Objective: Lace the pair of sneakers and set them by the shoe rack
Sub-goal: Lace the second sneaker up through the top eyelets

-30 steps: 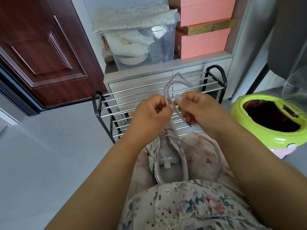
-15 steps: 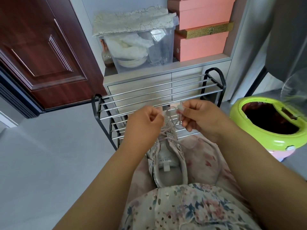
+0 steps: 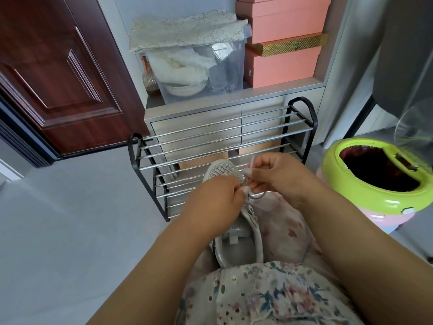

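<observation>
Pale grey mesh sneaker (image 3: 222, 172) with sparkly silver trim and a grey insole; thin white lace (image 3: 251, 161). Floral-print garment (image 3: 269, 294): cream ground, pink and blue flowers. Metal shoe rack (image 3: 222, 134): black frame, chrome rails. Round plastic bin (image 3: 365, 195): lime-green rim, pink base, dark red liner. Stacked cardboard boxes (image 3: 281, 64): salmon pink, one gold-patterned. Panelled wooden door (image 3: 58, 66): reddish brown. Smooth floor (image 3: 70, 219): light grey.

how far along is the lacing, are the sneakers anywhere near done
Partway through the first shoe. In hand: one sneaker lies on the lap, toe toward the shoe rack. The left hand and right hand both pinch the lace over its eyelets; how many are threaded is hidden. Left: finishing this shoe, lacing the second sneaker, which is not in view, and setting both by the rack.
</observation>
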Action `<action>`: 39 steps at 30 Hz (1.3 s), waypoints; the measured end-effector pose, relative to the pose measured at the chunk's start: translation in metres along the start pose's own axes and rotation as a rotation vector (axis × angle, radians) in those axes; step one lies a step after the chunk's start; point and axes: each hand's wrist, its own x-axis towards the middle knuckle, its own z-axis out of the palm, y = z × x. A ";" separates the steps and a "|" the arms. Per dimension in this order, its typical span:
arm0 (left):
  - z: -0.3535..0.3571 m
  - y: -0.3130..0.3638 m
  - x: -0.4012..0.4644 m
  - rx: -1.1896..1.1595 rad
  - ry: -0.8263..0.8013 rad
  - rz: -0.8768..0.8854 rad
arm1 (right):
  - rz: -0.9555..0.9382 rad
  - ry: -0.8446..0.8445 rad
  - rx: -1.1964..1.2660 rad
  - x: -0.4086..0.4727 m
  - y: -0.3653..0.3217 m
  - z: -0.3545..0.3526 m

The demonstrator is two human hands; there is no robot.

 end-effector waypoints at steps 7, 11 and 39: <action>-0.001 0.004 -0.001 0.031 -0.044 0.020 | -0.036 0.189 0.063 0.003 -0.005 -0.001; -0.003 0.001 -0.001 0.010 -0.048 0.015 | -0.017 0.197 0.030 0.002 -0.005 -0.002; 0.010 -0.006 0.004 -0.614 0.011 -0.566 | 0.002 0.109 -0.041 -0.001 0.009 0.012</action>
